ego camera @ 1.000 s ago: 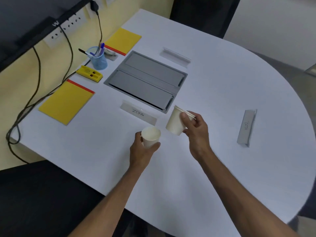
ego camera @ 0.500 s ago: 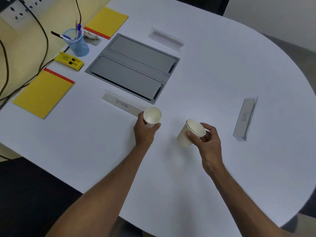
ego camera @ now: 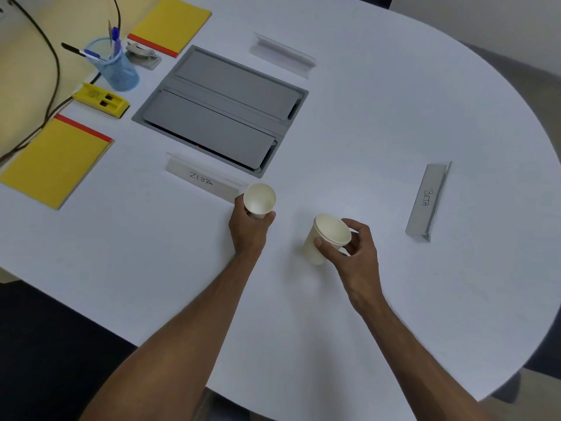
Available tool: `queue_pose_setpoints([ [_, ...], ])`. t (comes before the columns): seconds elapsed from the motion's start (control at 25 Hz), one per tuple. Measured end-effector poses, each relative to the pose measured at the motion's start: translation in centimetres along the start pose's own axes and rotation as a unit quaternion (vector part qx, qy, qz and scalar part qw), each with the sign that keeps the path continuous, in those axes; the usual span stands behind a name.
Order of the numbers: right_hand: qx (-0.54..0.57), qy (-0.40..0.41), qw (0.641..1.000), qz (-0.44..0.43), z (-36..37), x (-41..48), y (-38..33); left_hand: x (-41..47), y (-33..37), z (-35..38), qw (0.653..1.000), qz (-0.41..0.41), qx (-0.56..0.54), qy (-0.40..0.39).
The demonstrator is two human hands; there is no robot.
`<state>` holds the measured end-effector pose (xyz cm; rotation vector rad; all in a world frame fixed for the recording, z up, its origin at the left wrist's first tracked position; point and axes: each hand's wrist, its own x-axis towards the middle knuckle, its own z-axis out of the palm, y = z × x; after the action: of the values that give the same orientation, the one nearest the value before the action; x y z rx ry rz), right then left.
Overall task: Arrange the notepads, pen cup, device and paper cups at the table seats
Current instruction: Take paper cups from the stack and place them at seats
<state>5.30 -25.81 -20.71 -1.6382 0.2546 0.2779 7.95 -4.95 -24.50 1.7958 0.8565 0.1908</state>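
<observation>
My left hand [ego camera: 247,229] grips a single white paper cup [ego camera: 259,199] upright, right beside the end of the name card marked ZEBRA [ego camera: 204,179]. My right hand [ego camera: 355,249] holds a small nested stack of paper cups [ego camera: 326,237], tilted, a little above the white table [ego camera: 379,123]. Two yellow notepads lie at the left: one near [ego camera: 53,161], one far [ego camera: 170,22]. Between them stand a blue mesh pen cup [ego camera: 117,69] and a yellow device [ego camera: 100,100].
A grey cable hatch [ego camera: 221,109] is set into the table's middle. A name card marked BETA [ego camera: 428,202] stands to the right, and another card [ego camera: 282,54] at the far side. A small metal object [ego camera: 142,54] sits by the pen cup. Black cables [ego camera: 51,71] hang at the left edge.
My left hand has carried its cup forward to the ZEBRA card. My right hand has moved its cup stack right and down, away from the left hand's cup.
</observation>
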Motion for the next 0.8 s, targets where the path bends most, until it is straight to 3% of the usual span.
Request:
queue_pose_setpoints([
  [0.48,-0.003,-0.003,1.000,-0.004,-1.1,-2.0,-2.3,-5.0,0.7,-5.0,0.997,-0.017,0.044,-0.059],
  [0.8,-0.020,0.038,0.999,-0.018,-1.9,-8.8,-5.5,-12.6,3.7,-10.2,0.984,0.060,0.004,-0.165],
])
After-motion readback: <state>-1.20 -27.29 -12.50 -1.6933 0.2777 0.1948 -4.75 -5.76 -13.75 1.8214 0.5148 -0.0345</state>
